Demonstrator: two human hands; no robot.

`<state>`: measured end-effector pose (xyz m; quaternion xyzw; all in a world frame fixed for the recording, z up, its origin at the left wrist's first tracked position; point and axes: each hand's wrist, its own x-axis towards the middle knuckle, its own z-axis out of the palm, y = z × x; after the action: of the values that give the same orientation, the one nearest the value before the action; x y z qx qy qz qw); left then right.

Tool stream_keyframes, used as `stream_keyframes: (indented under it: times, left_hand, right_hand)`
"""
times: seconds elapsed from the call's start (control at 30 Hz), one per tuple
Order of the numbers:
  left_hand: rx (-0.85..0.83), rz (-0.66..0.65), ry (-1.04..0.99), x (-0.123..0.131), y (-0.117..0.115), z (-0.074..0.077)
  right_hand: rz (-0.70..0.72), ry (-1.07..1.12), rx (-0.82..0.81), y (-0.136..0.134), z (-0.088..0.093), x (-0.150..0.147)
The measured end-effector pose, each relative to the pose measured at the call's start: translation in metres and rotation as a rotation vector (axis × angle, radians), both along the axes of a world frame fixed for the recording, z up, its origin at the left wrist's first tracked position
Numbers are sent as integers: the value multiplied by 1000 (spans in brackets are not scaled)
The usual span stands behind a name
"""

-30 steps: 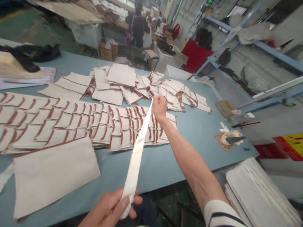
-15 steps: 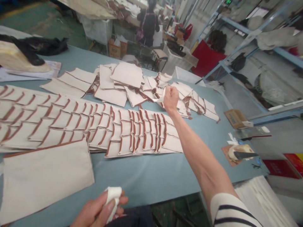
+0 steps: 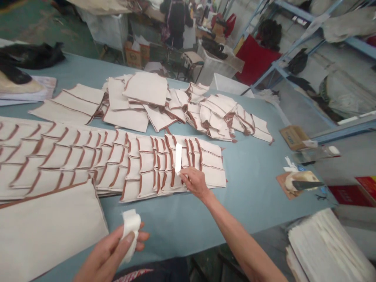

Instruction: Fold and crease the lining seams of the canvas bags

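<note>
My left hand (image 3: 110,250) is closed around a small folded bundle of white strips (image 3: 131,223), just over the near table edge. Between the fingertips of my right hand (image 3: 195,182) is a single white strip (image 3: 178,156), pointing up and away from me. That hand is above the overlapping rows of cream fabric pieces with brown edging (image 3: 214,176); whether the strip touches them I cannot tell. Left of my hands lies a large cream fabric panel (image 3: 49,231), brown along its upper edge.
Beyond the rows, a loose pile of cream pieces (image 3: 147,88) spreads over the blue-grey table (image 3: 249,196). At the right are a cardboard box (image 3: 293,137), a clear bottle (image 3: 319,154) and a stained tub (image 3: 302,183). A stack of white sheets (image 3: 329,246) stands lower right. A person (image 3: 176,19) is behind.
My right hand has come back from the far pile toward me and left, with the white strip now in full view. My left hand has risen slightly, still holding its bundle. The view has shifted.
</note>
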<state>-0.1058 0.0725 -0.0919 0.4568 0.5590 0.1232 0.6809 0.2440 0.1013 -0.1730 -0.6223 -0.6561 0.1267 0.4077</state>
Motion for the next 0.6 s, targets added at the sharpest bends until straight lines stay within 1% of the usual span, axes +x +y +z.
stream_keyframes:
  times: [0.07,0.17,0.23,0.3,0.33,0.4,0.47,0.53,0.57,0.6]
  left_hand:
    - [24,-18,8,7,3,0]
    - [31,-34,-5,15,9,2]
    - [19,-40,-22,21,12,5]
    - [-25,-26,-42,26,16,10]
    - [-61,-1,-56,29,17,14]
    - [-163,93,-116,35,23,24]
    - [-270,216,-250,42,31,36]
    - [-352,289,-396,48,42,48]
    - [-370,308,-450,50,48,52]
    - [-364,353,-493,52,53,57]
  right_hand:
    - [51,-22,-23,-12,-15,-3]
    - [76,-65,-42,-22,-28,-5]
    - [61,-97,-43,-28,-33,-6]
    - [48,-122,-38,-36,-33,-8]
    - [41,-130,-32,-41,-31,-9]
    - [2,-131,-12,-52,-23,-14]
    - [-72,-109,19,-62,-11,-23]
    - [-121,-67,52,-68,8,-36]
    - [-123,-43,65,-69,19,-43]
    - [-115,-22,79,-69,33,-52]
